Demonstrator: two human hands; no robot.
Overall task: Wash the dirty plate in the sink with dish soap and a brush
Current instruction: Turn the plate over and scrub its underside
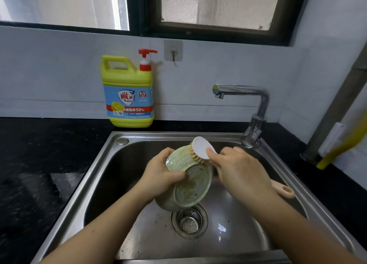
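Observation:
A pale green plate with brown smears is tilted on edge above the steel sink, its underside facing me. My left hand grips its left rim. My right hand holds a brush with a white head and tan bristles; the bristles press on the plate's upper rim. The brush's beige handle end sticks out behind my right wrist. A yellow dish soap bottle with a red pump stands on the counter behind the sink.
A chrome faucet rises at the sink's back right corner, spout pointing left, no water running. The drain strainer lies below the plate. Black counter surrounds the sink; a grey pipe and yellow hose stand at far right.

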